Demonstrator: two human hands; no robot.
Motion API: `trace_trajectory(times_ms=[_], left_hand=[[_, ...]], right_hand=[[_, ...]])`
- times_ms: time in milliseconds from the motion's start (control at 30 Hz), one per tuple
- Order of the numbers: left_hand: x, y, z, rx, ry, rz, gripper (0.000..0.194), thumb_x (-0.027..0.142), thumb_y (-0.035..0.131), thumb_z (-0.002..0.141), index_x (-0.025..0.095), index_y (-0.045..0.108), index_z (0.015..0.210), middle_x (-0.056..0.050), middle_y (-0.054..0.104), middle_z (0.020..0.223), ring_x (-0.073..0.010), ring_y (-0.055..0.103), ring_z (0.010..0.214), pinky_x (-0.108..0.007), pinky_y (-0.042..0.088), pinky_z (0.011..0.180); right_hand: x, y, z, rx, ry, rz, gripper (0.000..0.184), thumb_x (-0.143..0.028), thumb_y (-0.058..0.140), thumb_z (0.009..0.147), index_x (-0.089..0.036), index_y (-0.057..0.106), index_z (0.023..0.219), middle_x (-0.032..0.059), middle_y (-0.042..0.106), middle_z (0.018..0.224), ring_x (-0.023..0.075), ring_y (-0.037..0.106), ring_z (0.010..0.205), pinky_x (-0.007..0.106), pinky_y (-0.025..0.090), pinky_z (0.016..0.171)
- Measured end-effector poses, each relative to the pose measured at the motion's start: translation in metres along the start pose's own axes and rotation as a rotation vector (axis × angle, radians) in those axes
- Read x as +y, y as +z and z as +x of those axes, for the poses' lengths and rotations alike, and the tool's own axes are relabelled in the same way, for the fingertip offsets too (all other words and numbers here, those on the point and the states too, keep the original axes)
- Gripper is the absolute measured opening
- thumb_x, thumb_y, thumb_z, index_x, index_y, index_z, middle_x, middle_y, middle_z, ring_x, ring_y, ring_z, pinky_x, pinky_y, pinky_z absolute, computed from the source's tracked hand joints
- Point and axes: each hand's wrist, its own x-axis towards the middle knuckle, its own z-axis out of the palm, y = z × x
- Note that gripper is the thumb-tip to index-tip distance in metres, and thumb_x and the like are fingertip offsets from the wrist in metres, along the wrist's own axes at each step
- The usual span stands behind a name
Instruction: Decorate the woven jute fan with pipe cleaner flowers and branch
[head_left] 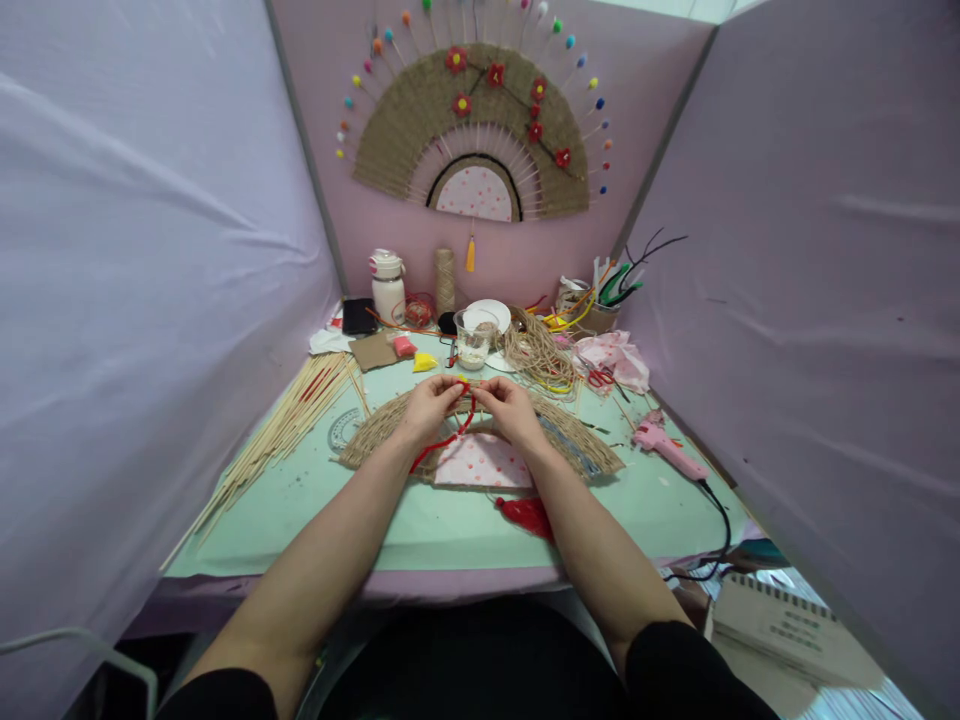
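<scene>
My left hand (pixel 435 405) pinches a fuzzy red pipe cleaner (pixel 442 442) near its upper end, where a small yellow bit shows. Close beside it, my right hand (pixel 508 405) has thumb and finger pressed together on the same pipe cleaner. The long free end hangs down and trails left under my left hand. Below both hands lies a woven twine fan (pixel 375 432) with a pink-dotted white half-round centre (pixel 480 462). A red tassel (pixel 527 515) rests by the fan's lower edge, partly behind my right forearm.
Thin sticks (pixel 262 430) spread along the left, near a clear protractor (pixel 343 430). A pink glue gun (pixel 670 450) with a black cord lies right. Behind stand a plastic cup (pixel 472 345), heaped twine (pixel 540 350) and a white bottle (pixel 388 290). A finished fan (pixel 405 130) hangs on the back wall.
</scene>
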Motion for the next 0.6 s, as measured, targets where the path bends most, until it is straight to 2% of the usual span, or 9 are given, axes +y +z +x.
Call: trace_trajectory(times_ms=[100, 267, 433, 600], left_hand=[[0.000, -0.001, 0.001, 0.062, 0.085, 0.144, 0.020, 0.029, 0.071, 0.063, 0.015, 0.062, 0.075, 0.001, 0.062, 0.066, -0.0098, 0.053, 0.060, -0.023, 0.041, 0.060], [-0.002, 0.003, -0.003, -0.024, 0.138, 0.297, 0.016, 0.027, 0.067, 0.066, 0.014, 0.063, 0.075, -0.002, 0.064, 0.070, -0.0133, 0.057, 0.066, -0.026, 0.044, 0.065], [-0.002, 0.002, -0.005, -0.040, 0.142, 0.308, 0.016, 0.026, 0.065, 0.068, 0.013, 0.062, 0.077, -0.002, 0.064, 0.072, -0.0135, 0.058, 0.067, -0.025, 0.044, 0.064], [-0.004, -0.003, -0.002, -0.020, 0.126, 0.331, 0.020, 0.029, 0.065, 0.069, 0.013, 0.066, 0.082, -0.004, 0.066, 0.076, -0.0146, 0.059, 0.069, -0.026, 0.045, 0.066]], right_hand=[[-0.008, 0.001, -0.003, 0.081, -0.040, -0.107, 0.020, -0.037, 0.063, 0.073, -0.018, 0.059, 0.071, -0.0004, 0.059, 0.067, 0.0129, 0.051, 0.062, 0.027, 0.042, 0.062], [-0.016, 0.003, -0.009, 0.124, -0.090, -0.192, 0.017, -0.034, 0.061, 0.075, -0.018, 0.059, 0.072, 0.0003, 0.060, 0.067, 0.0131, 0.052, 0.061, 0.026, 0.041, 0.059], [-0.011, 0.002, -0.006, 0.061, -0.083, -0.140, 0.016, -0.033, 0.058, 0.077, -0.018, 0.062, 0.076, 0.0017, 0.063, 0.072, 0.0143, 0.055, 0.066, 0.027, 0.044, 0.064], [-0.004, -0.001, -0.002, -0.040, -0.006, 0.016, 0.017, -0.029, 0.060, 0.072, -0.018, 0.065, 0.083, 0.0028, 0.066, 0.078, 0.0147, 0.058, 0.069, 0.029, 0.047, 0.068]])
